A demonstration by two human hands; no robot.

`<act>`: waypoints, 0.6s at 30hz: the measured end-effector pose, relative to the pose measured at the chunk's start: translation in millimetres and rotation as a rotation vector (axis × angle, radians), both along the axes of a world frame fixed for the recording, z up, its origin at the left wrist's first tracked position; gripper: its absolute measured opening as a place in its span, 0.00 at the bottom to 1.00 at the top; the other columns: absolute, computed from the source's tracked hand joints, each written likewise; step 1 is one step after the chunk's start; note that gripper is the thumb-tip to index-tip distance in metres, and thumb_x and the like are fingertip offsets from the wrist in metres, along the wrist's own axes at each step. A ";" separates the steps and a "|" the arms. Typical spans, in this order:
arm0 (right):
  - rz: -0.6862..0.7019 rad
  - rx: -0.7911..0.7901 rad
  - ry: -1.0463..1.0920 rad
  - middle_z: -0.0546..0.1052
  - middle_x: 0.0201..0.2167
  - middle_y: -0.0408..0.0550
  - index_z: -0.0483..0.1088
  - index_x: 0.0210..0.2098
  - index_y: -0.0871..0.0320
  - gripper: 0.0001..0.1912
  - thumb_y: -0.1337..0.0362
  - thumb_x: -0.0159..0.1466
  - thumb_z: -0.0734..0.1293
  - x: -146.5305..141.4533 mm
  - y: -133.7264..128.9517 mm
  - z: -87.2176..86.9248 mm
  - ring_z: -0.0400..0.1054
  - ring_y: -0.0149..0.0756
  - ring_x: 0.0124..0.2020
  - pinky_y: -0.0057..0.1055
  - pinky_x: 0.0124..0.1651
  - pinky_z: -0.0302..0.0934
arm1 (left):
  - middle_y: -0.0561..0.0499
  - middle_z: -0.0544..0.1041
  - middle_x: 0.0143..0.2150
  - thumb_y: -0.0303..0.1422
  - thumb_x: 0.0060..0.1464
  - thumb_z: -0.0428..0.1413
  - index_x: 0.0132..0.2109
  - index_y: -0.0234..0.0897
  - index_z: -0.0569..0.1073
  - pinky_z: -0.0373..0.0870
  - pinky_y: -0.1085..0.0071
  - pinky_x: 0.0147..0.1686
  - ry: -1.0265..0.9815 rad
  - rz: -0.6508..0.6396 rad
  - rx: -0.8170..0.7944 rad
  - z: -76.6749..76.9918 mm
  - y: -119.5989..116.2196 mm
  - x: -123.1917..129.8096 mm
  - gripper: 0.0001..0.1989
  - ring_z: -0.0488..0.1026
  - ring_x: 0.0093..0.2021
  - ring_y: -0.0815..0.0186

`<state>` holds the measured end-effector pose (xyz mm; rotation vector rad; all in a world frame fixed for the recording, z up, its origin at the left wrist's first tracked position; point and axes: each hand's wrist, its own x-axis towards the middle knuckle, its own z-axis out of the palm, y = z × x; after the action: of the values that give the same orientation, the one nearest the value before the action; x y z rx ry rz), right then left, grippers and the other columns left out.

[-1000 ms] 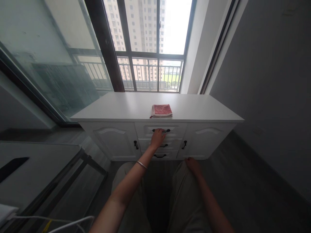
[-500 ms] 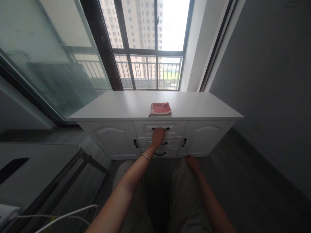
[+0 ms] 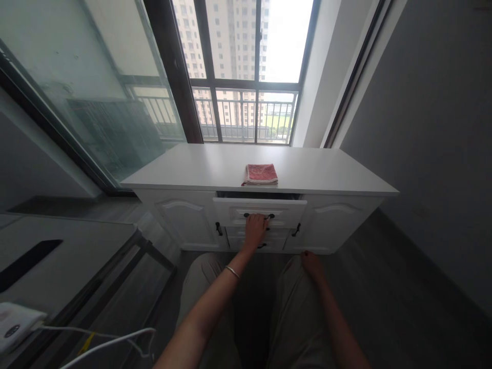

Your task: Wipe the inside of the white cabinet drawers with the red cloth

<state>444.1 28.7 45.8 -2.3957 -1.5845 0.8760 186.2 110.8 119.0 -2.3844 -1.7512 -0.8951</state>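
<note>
My left hand [image 3: 256, 229], with a bangle at the wrist, has its fingers wrapped round the black handle [image 3: 271, 216] of the top drawer [image 3: 234, 210]. That drawer is pulled out a little from the white cabinet [image 3: 184, 174], leaving a dark gap under the cabinet's top. On the top, near the front edge, lies a folded red cloth [image 3: 261, 174]. My right hand [image 3: 312, 265] rests on my right knee, in front of the cabinet's right door; its fingers are too dark to make out.
At the left is a table [image 3: 88, 246] with a dark flat object [image 3: 31, 264] on it, and a white device [image 3: 17, 325] with cables. Behind the cabinet stand a glass door and window. A grey wall rises on the right.
The top drawer has come out from closed to slightly open, with my left hand on its handle moving toward me. The view has shifted a little. My right hand stays on the knee.
</note>
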 end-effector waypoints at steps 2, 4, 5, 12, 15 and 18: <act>-0.005 0.005 -0.015 0.79 0.55 0.68 0.79 0.50 0.63 0.26 0.62 0.75 0.51 1.6 -0.7 -2.2 0.74 0.51 0.58 0.39 0.58 0.64 | 0.43 0.79 0.45 0.38 0.73 0.47 0.47 0.38 0.75 0.62 0.57 0.54 -0.007 -0.002 0.003 -3.0 -16.1 -0.5 0.14 0.72 0.49 0.55; -0.013 0.015 -0.032 0.79 0.55 0.67 0.79 0.49 0.61 0.26 0.62 0.74 0.51 2.7 -2.1 -2.7 0.75 0.51 0.58 0.39 0.57 0.64 | 0.45 0.79 0.45 0.38 0.72 0.48 0.46 0.38 0.75 0.63 0.57 0.54 -0.011 -0.002 0.006 -4.4 -31.4 -0.8 0.14 0.72 0.49 0.55; -0.018 0.021 -0.039 0.79 0.54 0.67 0.80 0.49 0.59 0.27 0.62 0.74 0.50 3.0 -3.0 -2.0 0.75 0.51 0.57 0.40 0.56 0.65 | 0.45 0.79 0.44 0.38 0.72 0.48 0.46 0.39 0.75 0.63 0.57 0.54 -0.016 -0.001 0.008 -4.5 -38.8 -0.9 0.13 0.72 0.49 0.55; -0.028 0.042 -0.065 0.81 0.49 0.64 0.82 0.46 0.54 0.26 0.59 0.73 0.52 2.3 -10.8 14.2 0.76 0.52 0.56 0.41 0.53 0.67 | 0.46 0.79 0.43 0.34 0.71 0.48 0.45 0.39 0.76 0.64 0.56 0.53 -0.051 -0.015 0.011 -2.8 -89.5 -3.3 0.11 0.72 0.47 0.56; -0.022 0.046 -0.065 0.82 0.48 0.64 0.82 0.44 0.54 0.26 0.59 0.72 0.52 3.6 -12.3 17.6 0.76 0.53 0.55 0.42 0.52 0.67 | 0.47 0.79 0.43 0.33 0.71 0.47 0.46 0.40 0.75 0.65 0.56 0.53 -0.065 -0.031 0.013 -2.5 -110.6 -4.6 0.12 0.73 0.47 0.57; -0.045 0.033 -0.060 0.82 0.49 0.65 0.82 0.44 0.55 0.27 0.61 0.72 0.51 7.7 -11.7 14.1 0.77 0.53 0.53 0.42 0.50 0.68 | 0.47 0.80 0.44 0.32 0.71 0.47 0.47 0.40 0.76 0.65 0.56 0.53 -0.079 -0.028 0.009 -3.5 -130.8 -4.8 0.12 0.73 0.47 0.57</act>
<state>451.8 17.0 60.0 -2.4462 -1.5466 0.7716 181.4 -20.0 115.4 -2.4058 -1.7404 -1.0124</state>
